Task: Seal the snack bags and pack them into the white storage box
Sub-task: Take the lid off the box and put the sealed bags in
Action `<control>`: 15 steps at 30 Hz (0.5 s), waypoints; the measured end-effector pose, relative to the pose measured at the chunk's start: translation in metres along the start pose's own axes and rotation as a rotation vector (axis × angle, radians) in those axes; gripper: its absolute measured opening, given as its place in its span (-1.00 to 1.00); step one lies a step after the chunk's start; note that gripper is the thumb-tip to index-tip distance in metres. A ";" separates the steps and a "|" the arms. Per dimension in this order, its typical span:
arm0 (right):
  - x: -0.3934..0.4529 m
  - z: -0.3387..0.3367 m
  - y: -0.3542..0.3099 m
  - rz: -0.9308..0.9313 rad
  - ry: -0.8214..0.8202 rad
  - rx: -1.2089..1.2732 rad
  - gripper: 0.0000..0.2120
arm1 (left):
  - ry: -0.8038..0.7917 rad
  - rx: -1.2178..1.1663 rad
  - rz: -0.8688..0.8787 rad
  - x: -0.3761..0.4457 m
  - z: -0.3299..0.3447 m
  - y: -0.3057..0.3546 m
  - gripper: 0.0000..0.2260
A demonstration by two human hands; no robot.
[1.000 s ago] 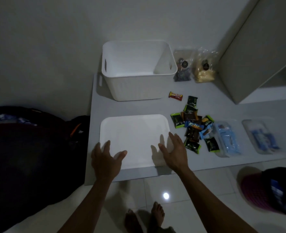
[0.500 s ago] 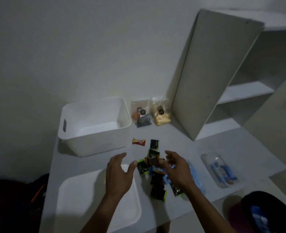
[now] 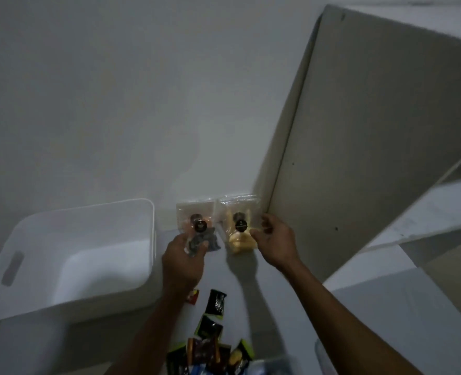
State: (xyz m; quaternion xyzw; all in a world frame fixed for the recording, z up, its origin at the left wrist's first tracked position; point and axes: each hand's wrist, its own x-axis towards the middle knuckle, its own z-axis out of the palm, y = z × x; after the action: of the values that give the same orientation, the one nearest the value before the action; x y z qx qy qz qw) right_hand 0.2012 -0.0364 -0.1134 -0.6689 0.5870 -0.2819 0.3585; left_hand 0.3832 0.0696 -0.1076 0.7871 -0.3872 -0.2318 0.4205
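Observation:
Two clear snack bags lean against the back wall. My left hand grips the lower part of the left bag, which holds dark pieces. My right hand pinches the right edge of the other bag, filled with yellow pieces. The white storage box stands open at the left, and nothing shows inside it. Several small wrapped snacks lie on the table between my forearms.
A white shelf unit rises at the right, its side panel right beside the yellow bag. A clear container shows at the bottom edge. The grey table extends to the right.
Both hands moved from above the wrapped snacks to the back wall and took hold of the two clear bags. The camera tilted up, so the white tray left the view.

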 end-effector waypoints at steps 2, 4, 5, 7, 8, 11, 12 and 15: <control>0.035 0.005 0.006 0.021 0.011 -0.023 -0.56 | 0.026 0.038 -0.048 0.030 0.014 -0.008 -0.58; 0.066 0.014 0.016 0.056 0.005 -0.030 -0.51 | 0.051 0.060 -0.134 0.056 0.025 -0.015 -0.53; 0.078 0.019 0.020 0.067 0.011 -0.035 -0.48 | 0.068 0.064 -0.175 0.068 0.031 -0.018 -0.52; 0.099 0.030 0.030 0.075 0.035 -0.065 -0.41 | 0.081 0.042 -0.227 0.087 0.040 -0.022 -0.53; 0.107 0.035 0.035 0.077 0.046 -0.072 -0.40 | 0.081 0.020 -0.252 0.096 0.044 -0.026 -0.55; 0.126 0.049 0.048 0.090 0.067 -0.058 -0.35 | 0.082 -0.012 -0.358 0.118 0.059 -0.036 -0.55; 0.131 0.052 0.052 0.110 0.066 -0.037 -0.28 | 0.081 -0.018 -0.388 0.122 0.064 -0.039 -0.51; 0.139 0.058 0.058 0.169 0.066 0.035 -0.14 | 0.086 0.004 -0.360 0.133 0.074 -0.053 -0.50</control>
State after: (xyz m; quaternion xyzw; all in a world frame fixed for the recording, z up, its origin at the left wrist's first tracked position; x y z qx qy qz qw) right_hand 0.2344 -0.1680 -0.2000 -0.6010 0.6477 -0.2830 0.3732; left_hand 0.4327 -0.0549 -0.1971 0.8538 -0.2223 -0.2687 0.3866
